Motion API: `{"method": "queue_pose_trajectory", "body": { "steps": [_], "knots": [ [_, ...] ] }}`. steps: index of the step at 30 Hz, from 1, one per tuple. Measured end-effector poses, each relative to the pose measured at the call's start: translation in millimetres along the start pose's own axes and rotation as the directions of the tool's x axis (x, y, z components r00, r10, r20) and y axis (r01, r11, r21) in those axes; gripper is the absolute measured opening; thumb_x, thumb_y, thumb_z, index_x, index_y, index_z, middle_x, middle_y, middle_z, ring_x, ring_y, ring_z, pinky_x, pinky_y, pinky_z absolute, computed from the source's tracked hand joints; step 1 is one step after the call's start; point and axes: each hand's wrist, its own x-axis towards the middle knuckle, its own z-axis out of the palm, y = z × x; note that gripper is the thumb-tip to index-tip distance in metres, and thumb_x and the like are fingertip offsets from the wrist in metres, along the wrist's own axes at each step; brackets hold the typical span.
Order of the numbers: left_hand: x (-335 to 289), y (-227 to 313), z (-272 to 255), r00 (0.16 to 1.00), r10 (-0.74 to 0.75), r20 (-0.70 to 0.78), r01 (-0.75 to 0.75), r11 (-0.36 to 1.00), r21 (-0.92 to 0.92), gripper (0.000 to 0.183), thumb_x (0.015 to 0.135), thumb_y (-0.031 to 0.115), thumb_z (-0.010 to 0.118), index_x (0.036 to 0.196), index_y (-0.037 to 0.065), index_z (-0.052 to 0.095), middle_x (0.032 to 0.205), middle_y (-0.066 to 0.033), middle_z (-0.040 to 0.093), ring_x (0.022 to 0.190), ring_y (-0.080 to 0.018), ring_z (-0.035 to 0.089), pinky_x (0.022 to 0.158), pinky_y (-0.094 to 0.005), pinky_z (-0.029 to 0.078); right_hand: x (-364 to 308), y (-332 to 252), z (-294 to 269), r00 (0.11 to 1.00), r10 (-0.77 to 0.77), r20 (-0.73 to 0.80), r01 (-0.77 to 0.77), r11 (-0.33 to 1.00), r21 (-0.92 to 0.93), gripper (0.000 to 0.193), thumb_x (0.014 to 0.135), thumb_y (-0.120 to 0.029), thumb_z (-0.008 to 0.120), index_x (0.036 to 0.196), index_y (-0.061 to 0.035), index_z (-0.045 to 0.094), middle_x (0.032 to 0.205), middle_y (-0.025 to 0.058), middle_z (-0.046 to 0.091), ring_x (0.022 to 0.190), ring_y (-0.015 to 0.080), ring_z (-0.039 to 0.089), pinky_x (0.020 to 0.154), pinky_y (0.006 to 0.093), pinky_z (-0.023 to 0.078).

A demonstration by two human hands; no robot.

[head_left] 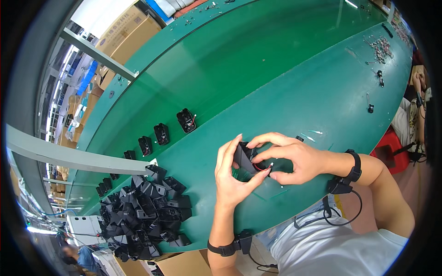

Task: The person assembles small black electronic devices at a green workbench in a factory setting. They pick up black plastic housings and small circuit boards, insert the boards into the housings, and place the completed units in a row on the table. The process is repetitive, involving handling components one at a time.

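A black plastic housing (244, 158) is tilted between my two hands over the green table's near side. My left hand (229, 177) grips it, fingers along its left side and thumb reaching below it. From the right, my right hand (294, 158) curls its fingers over the housing's rim and open side; its thumb stands lower down, near the left thumb. A thin red wire (263, 169) with a small white connector (271, 164) comes out of the housing between the hands. The inside of the housing is mostly hidden by my fingers.
A heap of black housings (147, 211) covers the table's left end. Along the green belt (184, 78) stand several housings (186, 120) with wires. Small parts (381, 49) lie scattered at the far right. A grey post (83, 149) crosses at left. Another person sits beyond a red stool (391, 149).
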Motion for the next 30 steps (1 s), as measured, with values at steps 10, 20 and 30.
{"method": "queue_pose_trajectory", "body": {
  "steps": [10, 20, 30],
  "knots": [
    [-2.4, 10.1, 4.0, 0.993, 0.121, -0.007, -0.118, 0.977, 0.176, 0.091, 0.058, 0.024, 0.095, 0.136, -0.003, 0.057, 0.122, -0.0180, 0.054, 0.102, -0.0265, 0.062, 0.083, -0.0369, 0.055, -6.0, 17.2, 8.9, 0.978, 0.210, 0.019, -0.197, 0.883, 0.426, 0.025, 0.081, -0.016, 0.082, 0.097, 0.0004, 0.072, 0.140, 0.0183, 0.049, 0.127, 0.0301, 0.053, 0.103, 0.0428, 0.047],
    [-11.3, 17.1, 14.2, 0.973, 0.187, -0.137, -0.165, 0.974, 0.154, 0.077, 0.054, 0.036, 0.097, 0.118, 0.003, 0.070, 0.115, -0.0122, 0.059, 0.083, -0.0194, 0.065, 0.069, -0.0329, 0.058, -13.6, 21.7, 7.1, 0.829, 0.397, 0.394, -0.492, 0.182, 0.851, 0.029, 0.098, -0.022, 0.066, 0.105, 0.0050, 0.068, 0.129, 0.0152, 0.061, 0.108, 0.0188, 0.062, 0.096, 0.0341, 0.051],
    [-7.8, 13.9, -9.2, 0.937, 0.269, -0.223, -0.221, 0.951, 0.218, 0.058, 0.073, 0.043, 0.086, 0.112, 0.004, 0.069, 0.108, -0.0144, 0.061, 0.089, -0.0278, 0.066, 0.068, -0.0346, 0.056, 2.9, 14.1, 15.7, 0.901, 0.392, 0.186, -0.381, 0.511, 0.770, 0.030, 0.090, -0.022, 0.074, 0.103, 0.0050, 0.072, 0.132, 0.0213, 0.058, 0.116, 0.0237, 0.059, 0.101, 0.0380, 0.047]
  ]
}}
